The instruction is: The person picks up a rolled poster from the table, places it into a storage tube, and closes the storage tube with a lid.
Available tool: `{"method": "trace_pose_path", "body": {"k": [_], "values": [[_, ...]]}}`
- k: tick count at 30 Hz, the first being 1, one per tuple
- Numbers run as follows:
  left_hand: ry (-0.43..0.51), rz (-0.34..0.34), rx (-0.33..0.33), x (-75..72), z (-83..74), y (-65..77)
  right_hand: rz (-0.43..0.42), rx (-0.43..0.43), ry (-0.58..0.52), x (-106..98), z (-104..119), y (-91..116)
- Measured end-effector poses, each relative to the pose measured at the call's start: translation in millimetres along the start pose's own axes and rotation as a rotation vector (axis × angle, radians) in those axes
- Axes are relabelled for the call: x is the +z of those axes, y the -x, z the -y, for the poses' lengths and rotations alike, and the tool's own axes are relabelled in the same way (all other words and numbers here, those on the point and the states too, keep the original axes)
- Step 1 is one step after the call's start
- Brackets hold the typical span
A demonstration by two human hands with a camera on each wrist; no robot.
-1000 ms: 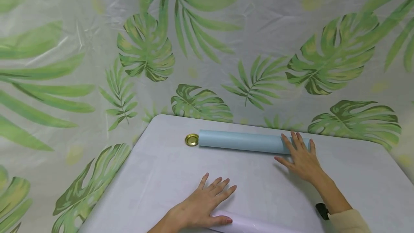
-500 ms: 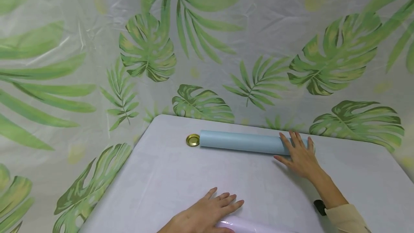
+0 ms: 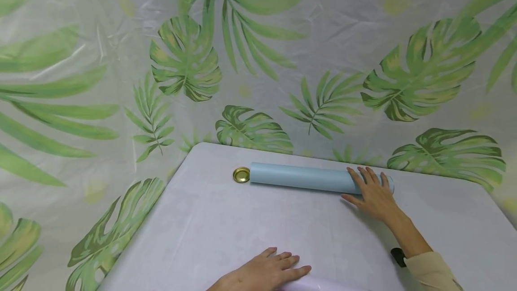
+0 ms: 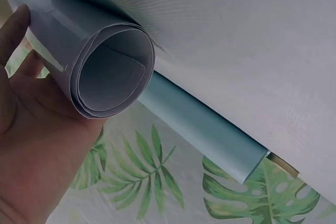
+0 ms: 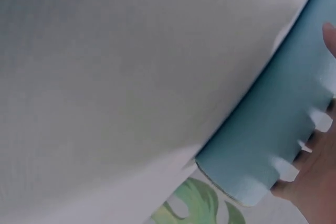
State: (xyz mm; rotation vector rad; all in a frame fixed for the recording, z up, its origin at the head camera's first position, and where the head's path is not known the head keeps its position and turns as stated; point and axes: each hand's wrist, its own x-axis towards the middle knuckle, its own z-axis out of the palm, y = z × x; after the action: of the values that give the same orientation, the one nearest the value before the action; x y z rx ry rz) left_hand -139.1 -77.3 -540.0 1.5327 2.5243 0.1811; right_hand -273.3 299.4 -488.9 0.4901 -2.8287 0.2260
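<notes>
A pale blue tube [image 3: 299, 178] lies along the far side of the white table. My right hand [image 3: 375, 196] rests on its right end with the fingers spread across the top. In the right wrist view the fingertips lie along the tube's side. Close to the front of the head view, my left hand [image 3: 266, 273] touches a glossy lilac rolled sheet [image 3: 319, 284], mostly cut off by the frame. The left wrist view shows that rolled sheet [image 4: 58, 24] with its open end and overlapping layers, beside the palm and thumb.
A round gold lid [image 3: 241, 174] lies at the left end of the blue tube. The white tabletop [image 3: 210, 219] has rounded back corners. Behind it hangs a leaf-printed curtain [image 3: 258, 71].
My left hand has moved toward the front edge and a little right, and the lilac rolled sheet has moved toward the front with it. The right hand stays on the blue tube, nearly still.
</notes>
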Motion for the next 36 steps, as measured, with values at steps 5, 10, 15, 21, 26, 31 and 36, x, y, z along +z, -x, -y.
{"method": "trace_pose_path", "body": {"k": [5,10,15,21,26,31,36], "values": [[-0.024,-0.002,0.004,-30.8,-14.4,7.1,0.0,-0.026,0.013,-0.7,-3.8,-6.8],[-0.098,-0.034,0.028,-56.4,-26.5,12.9,0.01,-0.045,0.022,-1.5,-7.2,-15.3],[-0.106,-0.077,0.061,-59.6,-28.0,13.5,0.025,-0.042,0.029,-0.8,-9.1,-19.5],[-0.129,-0.154,0.089,-57.8,-27.8,12.2,0.02,-0.035,0.011,-0.8,-10.6,-24.0],[-0.12,-0.209,0.112,-58.4,-26.5,12.3,0.024,-0.048,-0.002,-0.9,-13.6,-27.2],[-0.072,-0.233,0.106,-60.0,-24.5,12.5,-0.012,-0.083,-0.02,-0.7,-14.9,-25.7],[-0.103,-0.265,0.059,-61.5,-23.4,16.6,-0.084,-0.138,-0.024,-0.8,-15.0,-22.4]]}}
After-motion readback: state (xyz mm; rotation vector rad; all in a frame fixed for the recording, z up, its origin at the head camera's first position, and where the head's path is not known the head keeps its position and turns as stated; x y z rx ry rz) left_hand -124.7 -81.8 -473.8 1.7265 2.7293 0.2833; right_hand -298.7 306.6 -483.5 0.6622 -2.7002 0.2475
